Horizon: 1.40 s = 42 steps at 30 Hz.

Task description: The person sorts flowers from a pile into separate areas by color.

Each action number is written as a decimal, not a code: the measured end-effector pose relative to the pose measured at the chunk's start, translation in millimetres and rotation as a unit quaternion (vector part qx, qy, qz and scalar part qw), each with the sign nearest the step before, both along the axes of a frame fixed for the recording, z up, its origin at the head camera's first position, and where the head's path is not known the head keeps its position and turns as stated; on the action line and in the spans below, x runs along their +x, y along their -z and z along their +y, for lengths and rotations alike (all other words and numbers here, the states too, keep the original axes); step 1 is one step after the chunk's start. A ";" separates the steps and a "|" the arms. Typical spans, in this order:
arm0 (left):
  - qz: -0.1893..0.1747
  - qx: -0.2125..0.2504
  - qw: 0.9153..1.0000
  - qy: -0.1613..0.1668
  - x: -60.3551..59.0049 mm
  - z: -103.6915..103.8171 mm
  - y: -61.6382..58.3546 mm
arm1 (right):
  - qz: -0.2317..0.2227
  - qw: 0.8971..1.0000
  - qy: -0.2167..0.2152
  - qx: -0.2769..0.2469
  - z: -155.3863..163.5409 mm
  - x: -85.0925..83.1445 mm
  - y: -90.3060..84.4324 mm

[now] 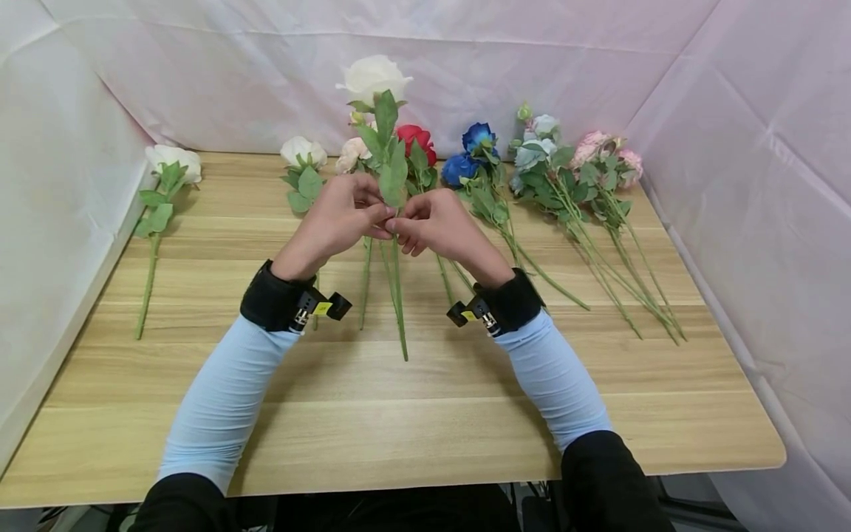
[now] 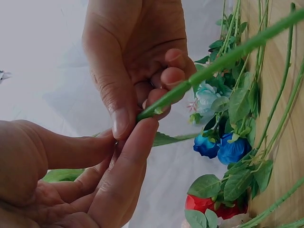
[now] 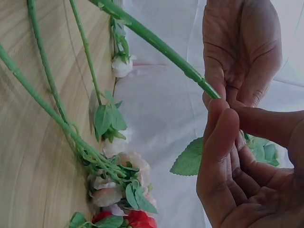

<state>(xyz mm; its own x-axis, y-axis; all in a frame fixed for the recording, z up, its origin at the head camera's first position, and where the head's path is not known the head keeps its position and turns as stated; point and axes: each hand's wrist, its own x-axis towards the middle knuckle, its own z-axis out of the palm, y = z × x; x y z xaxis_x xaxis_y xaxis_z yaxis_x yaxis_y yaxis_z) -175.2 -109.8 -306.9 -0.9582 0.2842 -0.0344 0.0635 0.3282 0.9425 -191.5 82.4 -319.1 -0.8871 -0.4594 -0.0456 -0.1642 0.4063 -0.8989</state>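
Note:
A white artificial rose (image 1: 375,77) stands above the table, bloom at the top and long green stem (image 1: 400,310) slanting down toward me. My left hand (image 1: 339,222) pinches the stem just below the leaves (image 1: 392,174) with thumb and fingertips. From the other side my right hand (image 1: 442,225) pinches it at nearly the same spot, and the two hands' fingertips meet there. Close up in the left wrist view, the bare green stem (image 2: 213,69) runs out from between the fingers. Part of the stem is hidden by the fingers in the right wrist view.
Along the back of the wooden table (image 1: 399,428) lie a white rose (image 1: 174,162) at far left, another white rose (image 1: 303,151), a pale peach flower (image 1: 351,154), a red rose (image 1: 417,140), blue roses (image 1: 462,168), pale blue flowers (image 1: 535,154) and pink flowers (image 1: 592,148). White cloth (image 1: 233,74) hangs behind.

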 end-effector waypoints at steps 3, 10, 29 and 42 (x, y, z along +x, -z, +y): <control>-0.001 -0.001 1.000 0.001 0.0 0.3 -0.1 | -0.001 1.000 0.002 -0.006 0.2 0.6 0.1; -0.005 -0.006 1.000 0.007 -3.2 -3.2 0.9 | 0.001 1.000 0.011 -0.020 0.4 0.3 0.2; 0.040 -0.181 0.970 -0.158 -21.9 -87.9 -2.8 | -0.025 0.999 0.028 -0.006 -40.4 -30.9 17.6; 0.051 -0.126 0.968 -0.209 -15.2 -106.4 -9.8 | -0.054 0.997 0.005 0.050 -110.2 -73.7 16.6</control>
